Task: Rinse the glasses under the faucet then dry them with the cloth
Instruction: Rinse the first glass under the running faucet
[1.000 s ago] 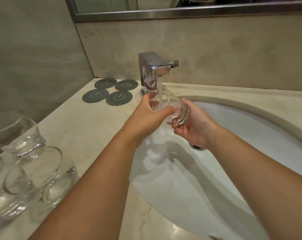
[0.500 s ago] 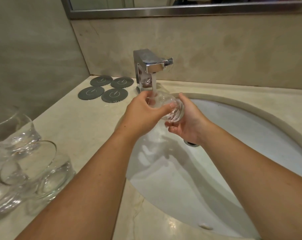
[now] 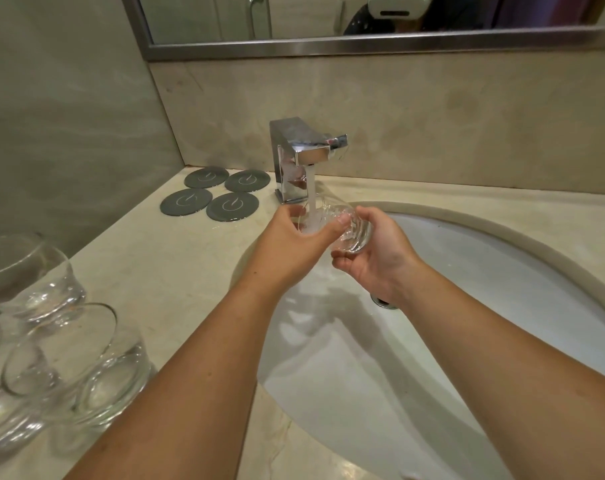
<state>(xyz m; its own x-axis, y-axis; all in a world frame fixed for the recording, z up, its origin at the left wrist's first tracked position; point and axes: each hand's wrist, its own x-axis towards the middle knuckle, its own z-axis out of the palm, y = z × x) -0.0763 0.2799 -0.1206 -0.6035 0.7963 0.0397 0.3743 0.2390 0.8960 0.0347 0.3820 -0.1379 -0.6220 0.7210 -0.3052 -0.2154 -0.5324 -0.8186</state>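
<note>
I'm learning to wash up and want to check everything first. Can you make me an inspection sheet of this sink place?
Surface: beige stone counter around a white sink.
Job's things: glass held tilted under the running faucet; more glasses stand on the counter's left; cloth not seen.
Clutter: four grey coasters left of the faucet.
Grips: left grip and right grip both hold the glass.
Cables: nothing seen.
Surroundings: stone walls, mirror above.
</note>
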